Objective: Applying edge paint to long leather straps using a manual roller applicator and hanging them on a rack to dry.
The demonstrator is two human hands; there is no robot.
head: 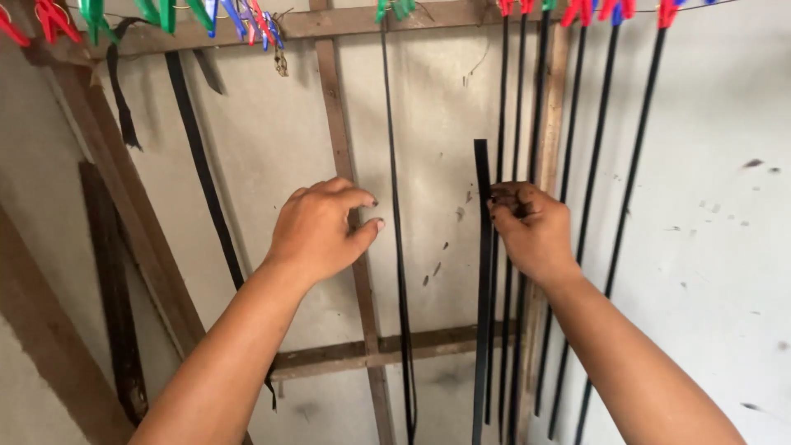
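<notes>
Head view: right hand [531, 229] pinches a flat, glossy black strip [482, 280]; left hand [317, 231] hovers loosely spread.

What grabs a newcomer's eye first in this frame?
Long thin black strips hang down a pale wall with brown wooden battens, clipped by red, green and blue plastic clothes pegs along the top. At centre, the right hand pinches the loose top end of one flat black strip, while the left hand hovers open beside it.
</notes>
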